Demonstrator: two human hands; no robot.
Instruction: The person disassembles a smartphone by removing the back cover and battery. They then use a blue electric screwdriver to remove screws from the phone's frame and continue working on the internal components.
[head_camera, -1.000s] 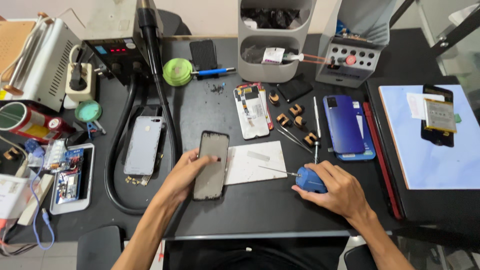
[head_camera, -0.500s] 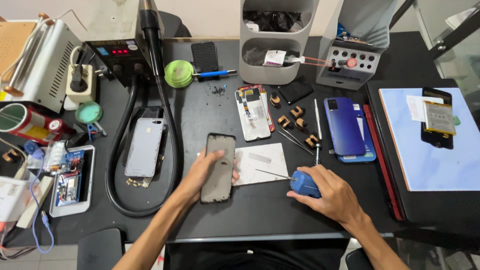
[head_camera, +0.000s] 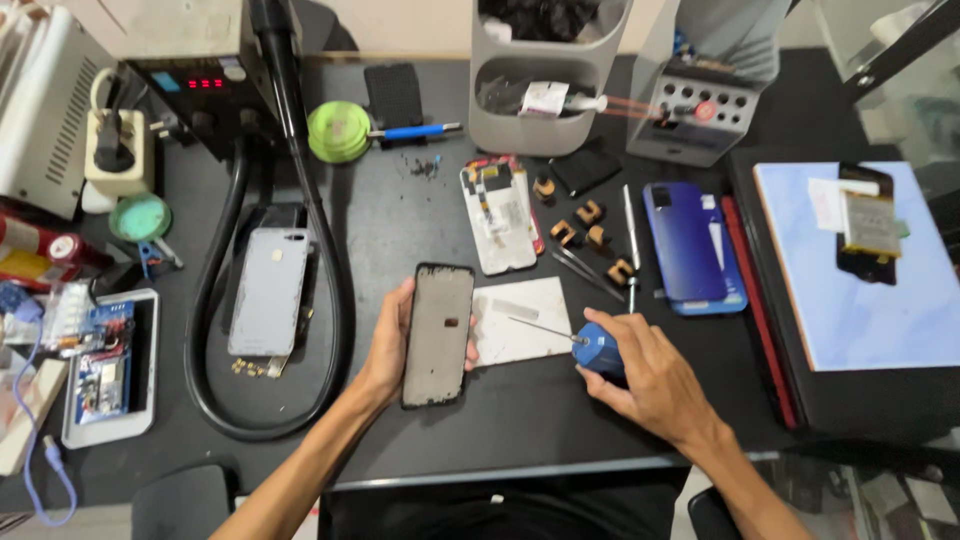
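Note:
My left hand (head_camera: 388, 345) grips a dark phone frame (head_camera: 437, 333) by its left edge, holding it flat just above the black table (head_camera: 400, 230). In my right hand (head_camera: 645, 375) is a blue-handled screwdriver (head_camera: 598, 350); its thin shaft points left over a small white pad (head_camera: 520, 320), the tip close to the phone frame's right side. An opened white phone body (head_camera: 497, 213) lies just beyond the pad.
A blue phone back cover (head_camera: 690, 245) lies to the right, tweezers (head_camera: 580, 270) and small brown parts (head_camera: 590, 240) between. A silver phone back (head_camera: 267, 290) sits left inside a black hose loop (head_camera: 330, 300). Grey organisers (head_camera: 540, 120) stand behind; a light-blue mat (head_camera: 860, 300) at far right.
My left hand has shifted the phone frame slightly right, toward the white pad. My right hand with the screwdriver has stayed almost in place.

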